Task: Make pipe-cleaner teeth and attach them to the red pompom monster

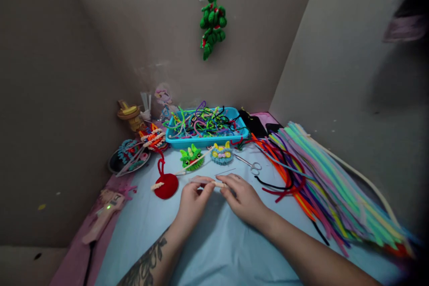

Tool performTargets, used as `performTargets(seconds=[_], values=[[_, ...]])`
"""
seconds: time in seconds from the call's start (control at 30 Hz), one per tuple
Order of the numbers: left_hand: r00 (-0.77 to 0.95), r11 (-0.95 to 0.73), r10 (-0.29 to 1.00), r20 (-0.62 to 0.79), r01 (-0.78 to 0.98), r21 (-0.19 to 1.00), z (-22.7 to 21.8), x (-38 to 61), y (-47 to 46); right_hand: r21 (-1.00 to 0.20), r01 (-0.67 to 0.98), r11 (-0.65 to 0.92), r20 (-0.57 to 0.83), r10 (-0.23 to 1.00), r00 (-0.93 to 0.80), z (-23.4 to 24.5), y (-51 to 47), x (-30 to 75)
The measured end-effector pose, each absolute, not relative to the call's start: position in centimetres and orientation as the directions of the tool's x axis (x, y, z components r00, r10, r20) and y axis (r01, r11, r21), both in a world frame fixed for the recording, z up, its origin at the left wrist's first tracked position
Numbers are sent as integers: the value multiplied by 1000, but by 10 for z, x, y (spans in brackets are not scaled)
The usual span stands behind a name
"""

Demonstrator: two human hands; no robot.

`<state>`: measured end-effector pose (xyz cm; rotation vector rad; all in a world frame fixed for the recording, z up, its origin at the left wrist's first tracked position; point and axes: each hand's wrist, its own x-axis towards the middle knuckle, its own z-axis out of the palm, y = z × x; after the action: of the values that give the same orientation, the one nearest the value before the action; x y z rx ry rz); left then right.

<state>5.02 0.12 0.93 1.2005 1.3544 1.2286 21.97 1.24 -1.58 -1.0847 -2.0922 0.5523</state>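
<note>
A cream pipe cleaner, coiled along its visible length, spans the gap between my two hands. My left hand pinches its left end between thumb and fingers, while my right hand grips the other end. Left of my hands lies a flat red piece with a looped red stem and a short cream coil on it. Just beyond my fingers sit a green pipe-cleaner creature head and a light blue one with yellow eyes. Scissors rest to the right, near a thin needle-like rod.
A blue tray of tangled pipe-cleaner pieces stands at the back. Long multicoloured pipe cleaners cover the right side. At left are a metal bowl and a pink glue gun or power strip-like device. A green ornament hangs on the wall.
</note>
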Motion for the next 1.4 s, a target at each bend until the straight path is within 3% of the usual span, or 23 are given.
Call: performTargets(seconds=[0.17, 0.5, 0.6, 0.73, 0.83, 0.93, 1.0, 1.13, 1.27, 1.4], values=[[-47, -129, 988, 146, 252, 959, 6, 51, -2, -677, 471, 565, 390, 819, -421, -12, 12, 218], [-142, -50, 987, 76, 179, 983, -7, 57, -3, -470, 627, 622, 555, 760, -338, -9, 2, 213], [-125, -27, 991, 43, 130, 991, -5, 57, 0, -573, 577, 581, 496, 807, -321, -8, 3, 212], [-27, -14, 999, 16, 82, 997, 2, 52, 4, -852, 343, 396, 293, 902, -316, -4, 9, 214], [34, 4, 999, -5, 27, 1000, 3, 47, 6, -992, 71, 100, 57, 889, -454, -2, 11, 216], [178, -18, 984, 33, -83, 996, 1, 44, 4, -927, -173, -334, -144, 740, -657, -2, 10, 216], [308, -39, 948, 82, -142, 989, -1, 43, 1, -845, -210, -492, -194, 648, -736, -3, 7, 216], [475, 13, 876, 87, -204, 979, 3, 45, -4, -756, -190, -626, -220, 517, -827, -7, 1, 214], [516, 25, 851, 95, -221, 975, 9, 45, -8, -652, -191, -733, -213, 419, -882, -9, -3, 211], [383, -49, 916, 119, -188, 981, 9, 45, -8, -764, -219, -607, -178, 526, -832, -4, -4, 209]])
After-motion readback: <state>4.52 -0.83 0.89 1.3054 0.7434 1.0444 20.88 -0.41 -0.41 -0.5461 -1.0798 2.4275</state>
